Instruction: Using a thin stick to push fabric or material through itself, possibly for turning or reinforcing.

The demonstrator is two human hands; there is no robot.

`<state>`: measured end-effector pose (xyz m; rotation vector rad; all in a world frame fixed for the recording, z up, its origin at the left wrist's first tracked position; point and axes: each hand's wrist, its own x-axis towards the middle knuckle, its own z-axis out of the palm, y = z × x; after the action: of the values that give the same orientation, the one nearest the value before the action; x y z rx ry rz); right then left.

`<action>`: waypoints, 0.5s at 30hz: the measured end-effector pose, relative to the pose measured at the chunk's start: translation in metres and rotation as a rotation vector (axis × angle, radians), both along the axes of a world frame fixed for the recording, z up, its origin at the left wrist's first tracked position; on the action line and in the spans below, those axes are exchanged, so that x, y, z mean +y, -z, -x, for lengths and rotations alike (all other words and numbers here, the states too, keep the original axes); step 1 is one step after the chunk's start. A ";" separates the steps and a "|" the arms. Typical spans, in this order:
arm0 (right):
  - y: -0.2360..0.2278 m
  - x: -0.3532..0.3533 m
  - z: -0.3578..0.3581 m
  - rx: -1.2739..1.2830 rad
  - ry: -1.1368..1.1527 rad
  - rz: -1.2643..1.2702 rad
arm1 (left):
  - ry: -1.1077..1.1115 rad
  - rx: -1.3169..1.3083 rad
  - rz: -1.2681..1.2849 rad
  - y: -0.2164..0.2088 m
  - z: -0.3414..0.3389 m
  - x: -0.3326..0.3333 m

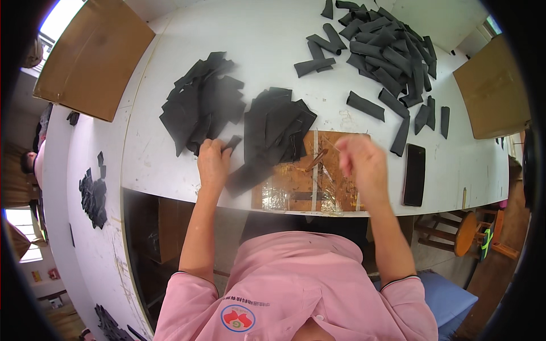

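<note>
My left hand (213, 166) is closed at the near edge of a pile of flat black fabric pieces (199, 108), with a small dark piece of fabric (232, 142) between its fingers. To the right lies a second heap of flat black pieces (276, 122); one loose black piece (248, 177) reaches from it toward me. Over the brown board (338, 196) hovers my right hand (364, 162), blurred, its fingers closed together. A thin pale sliver shows by those fingertips, too blurred to name. Below it on the board is a narrow brown object (317, 161), its kind unclear.
Rolled black fabric tubes (387, 54) are heaped at the far right, several scattered nearer. A black phone (414, 175) lies right of the board. Cardboard boxes (94, 57) stand at both sides. A wooden stool (463, 233) is at lower right; another person (37, 162) is far left.
</note>
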<state>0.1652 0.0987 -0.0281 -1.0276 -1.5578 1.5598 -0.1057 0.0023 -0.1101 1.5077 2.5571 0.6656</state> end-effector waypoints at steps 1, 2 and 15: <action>0.009 -0.018 0.000 -0.016 -0.047 0.026 | -0.019 0.057 -0.129 0.000 0.002 -0.003; 0.011 -0.033 0.001 -0.078 -0.121 0.044 | -0.013 0.054 -0.127 -0.003 0.003 -0.004; 0.009 -0.072 0.026 0.096 -0.143 -0.005 | 0.105 -1.723 -0.281 -0.071 -0.109 -0.036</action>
<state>0.1394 0.0270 -0.0372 -0.8413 -1.5971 1.6756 0.0031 -0.0333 -0.0395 0.4538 1.0394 1.4180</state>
